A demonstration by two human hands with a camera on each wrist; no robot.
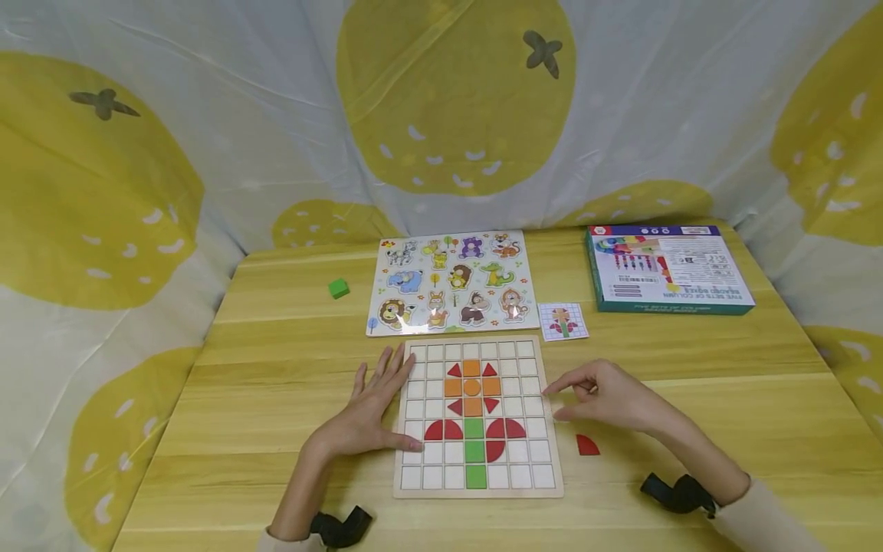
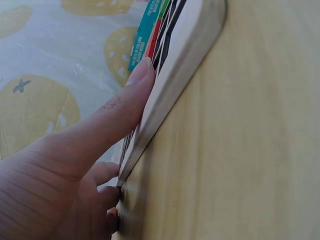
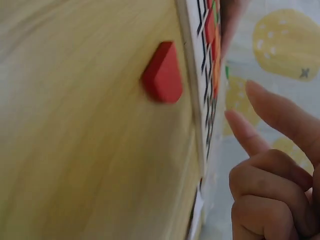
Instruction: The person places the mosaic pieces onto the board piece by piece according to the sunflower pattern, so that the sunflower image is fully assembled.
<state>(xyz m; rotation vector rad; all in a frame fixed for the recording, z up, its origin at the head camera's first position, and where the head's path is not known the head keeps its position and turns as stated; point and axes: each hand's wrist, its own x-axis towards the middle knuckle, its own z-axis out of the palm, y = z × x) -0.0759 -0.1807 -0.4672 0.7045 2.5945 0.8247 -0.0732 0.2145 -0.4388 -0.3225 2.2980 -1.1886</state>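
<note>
A wooden grid board (image 1: 433, 478) carries a flower pattern of orange squares, an orange circle (image 1: 472, 388), red triangles, green squares (image 1: 474, 451) and red quarter-circle pieces (image 1: 496, 451). My left hand (image 1: 366, 410) rests along the board's left edge with fingers spread, its thumb (image 2: 120, 100) lying over the rim. At the right edge hovers my right hand (image 1: 602, 395), holding nothing. Its index finger (image 3: 285, 117) and thumb are extended and apart, the other fingers folded in. A loose red quarter-circle piece (image 3: 167, 75) lies on the table beside the board, below that hand in the head view.
Behind the board lies an animal puzzle (image 1: 451, 284). A small pattern card (image 1: 563, 321) sits to the puzzle's right, and a flat teal-edged box (image 1: 672, 268) stands farther right. One green block (image 1: 339, 288) is left of the puzzle. A fruit-print cloth (image 1: 276, 138) hangs around the table.
</note>
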